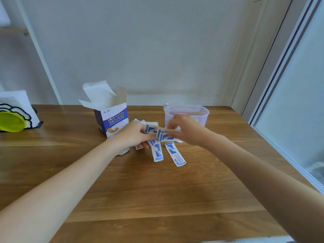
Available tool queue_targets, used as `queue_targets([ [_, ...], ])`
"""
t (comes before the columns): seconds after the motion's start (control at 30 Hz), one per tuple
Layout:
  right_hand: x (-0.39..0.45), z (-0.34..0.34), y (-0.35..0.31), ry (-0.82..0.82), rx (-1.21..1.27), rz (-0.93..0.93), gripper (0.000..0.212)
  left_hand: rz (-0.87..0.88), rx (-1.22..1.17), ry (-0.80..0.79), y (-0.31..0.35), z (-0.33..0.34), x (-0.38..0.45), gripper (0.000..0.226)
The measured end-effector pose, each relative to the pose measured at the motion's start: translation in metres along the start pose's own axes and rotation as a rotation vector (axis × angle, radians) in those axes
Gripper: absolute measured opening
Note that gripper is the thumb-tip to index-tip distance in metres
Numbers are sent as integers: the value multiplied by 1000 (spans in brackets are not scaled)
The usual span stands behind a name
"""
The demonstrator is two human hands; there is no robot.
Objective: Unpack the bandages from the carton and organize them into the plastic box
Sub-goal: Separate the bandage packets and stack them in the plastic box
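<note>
Both hands, left hand [135, 135] and right hand [184, 130], pinch a bandage bundle [162, 135]; two bandages [175, 154] lie at 6 o'clock on open desk [157, 199].

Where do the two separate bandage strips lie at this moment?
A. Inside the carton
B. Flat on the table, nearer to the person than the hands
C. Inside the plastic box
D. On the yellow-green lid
B: the two bandage strips lie flat on the wooden table, in front of both hands.

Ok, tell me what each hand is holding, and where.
Both hold blue-and-white wrapped bandage strips above the table: left hand at their left ends, right hand at their right ends.
</note>
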State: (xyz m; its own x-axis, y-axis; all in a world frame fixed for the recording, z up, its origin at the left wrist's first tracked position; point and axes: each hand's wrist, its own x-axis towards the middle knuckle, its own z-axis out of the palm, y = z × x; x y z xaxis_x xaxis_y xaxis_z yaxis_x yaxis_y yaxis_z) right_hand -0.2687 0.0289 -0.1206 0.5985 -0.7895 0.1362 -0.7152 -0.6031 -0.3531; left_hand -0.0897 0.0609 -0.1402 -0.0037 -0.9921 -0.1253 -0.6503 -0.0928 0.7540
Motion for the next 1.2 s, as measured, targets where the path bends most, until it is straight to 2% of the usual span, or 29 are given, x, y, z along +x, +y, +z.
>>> queue_targets([
  [0.1, 0, 3, -1, -43, -93, -71, 21, 37, 19, -12, 3, -1, 0, 17],
  [0.17, -1, 4, -2, -83, -70, -52, 8, 46, -8, -7, 5, -1, -2, 14],
  [0.2, -2, 5, -2, -86, -48, -30, 8, 51, -20, -1, 5, -1, -2, 13],
  [0.27, -3, 5, -3, -51, 7, 8, 4, 46, -60, 13, 2, 0, -3, 10],
  [0.4, -6, 0, -1, 28, 21, 30, 25, -10, -228, 56, -1, 3, -3, 10],
  [0.5, -5, -1, 4, 85, 20, 53, 17, -58, -372, 110, -1, 2, -4, 4],
  [0.6, -4, -3, 9, 167, 133, 139, 18, -101, -468, 160, 0, -2, -4, 4],
  [0.67, -4, -5, 8, 180, 254, 196, 17, -110, -433, 174, 1, -2, -3, 4],
  [0.77, -6, -6, 8, 179, 521, 285, 8, -52, -344, 163, 3, 1, -4, 5],
  [0.83, -7, -6, 8, 148, 568, 294, 11, -12, -377, 107, 5, 5, -6, 13],
  [0.9, -6, -3, 7, 126, 482, 260, 14, 22, -430, 30, 10, 9, -8, 25],
  [0.97, -5, -1, 7, 131, 271, 180, 15, 50, -387, 14, 15, 13, -7, 28],
  [1.07, -7, 3, 9, 91, -5, 55, 19, 37, -189, 92, 17, 14, -5, 25],
  [1.2, -15, 13, 15, -67, -144, 32, 24, -3, 111, -27, 7, 21, -7, 30],
])
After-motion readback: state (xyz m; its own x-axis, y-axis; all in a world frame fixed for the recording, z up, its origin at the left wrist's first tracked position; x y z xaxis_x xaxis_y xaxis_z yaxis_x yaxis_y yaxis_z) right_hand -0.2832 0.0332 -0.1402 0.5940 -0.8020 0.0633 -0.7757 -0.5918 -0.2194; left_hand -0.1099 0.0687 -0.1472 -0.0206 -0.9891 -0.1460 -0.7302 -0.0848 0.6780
